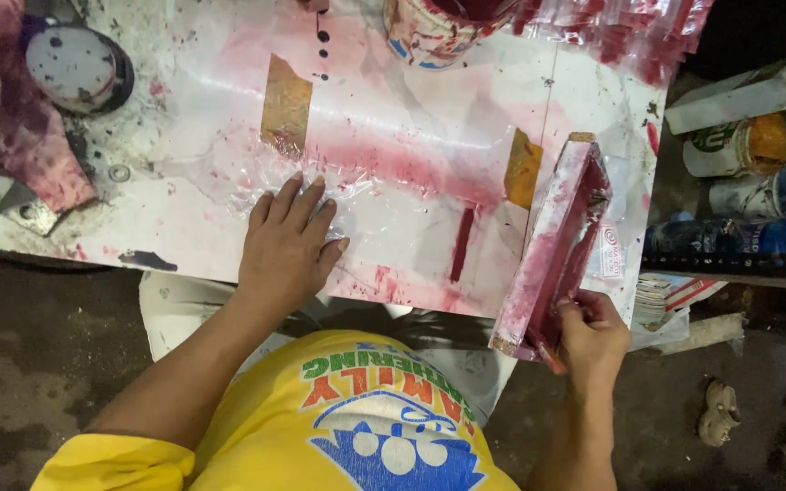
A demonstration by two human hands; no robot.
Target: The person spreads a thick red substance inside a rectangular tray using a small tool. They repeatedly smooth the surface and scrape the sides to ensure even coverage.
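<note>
On the stained table, left hand presses flat, fingers spread; right hand grips the red frame

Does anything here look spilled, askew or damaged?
Yes. The white work board is smeared and spattered with red ink. The red-stained wooden frame in the right hand stands tilted on edge. The left hand presses crinkled clear plastic.

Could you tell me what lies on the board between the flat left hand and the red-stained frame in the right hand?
In the head view, only a short dark red stripe on the paint-smeared white board.
</note>
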